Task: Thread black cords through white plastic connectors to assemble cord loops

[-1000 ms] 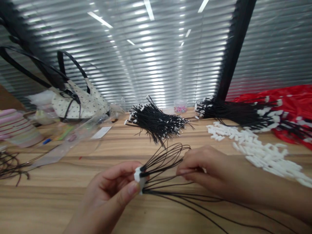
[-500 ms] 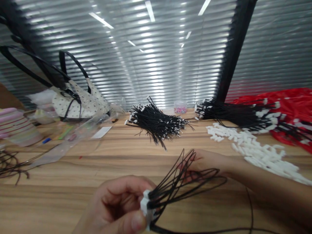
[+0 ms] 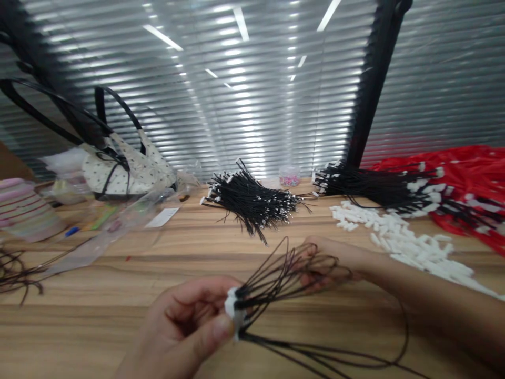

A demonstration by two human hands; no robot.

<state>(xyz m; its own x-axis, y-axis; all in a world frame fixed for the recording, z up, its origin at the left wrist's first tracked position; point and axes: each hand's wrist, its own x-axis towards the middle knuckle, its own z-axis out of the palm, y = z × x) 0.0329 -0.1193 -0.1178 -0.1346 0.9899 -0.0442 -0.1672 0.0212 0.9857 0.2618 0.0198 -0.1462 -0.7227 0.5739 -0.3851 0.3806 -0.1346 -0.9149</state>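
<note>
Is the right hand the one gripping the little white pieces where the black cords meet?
No, the left hand pinches those white pieces, with the black cords fanning out from them.

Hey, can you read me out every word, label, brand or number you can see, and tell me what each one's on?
No text can be read in this view.
White slip on the table: too small and blurred to tell whether anything is printed.
Green packet: blurred, no legible lettering.
White pieces in the left hand, by the black cords: no readable marking.
</note>
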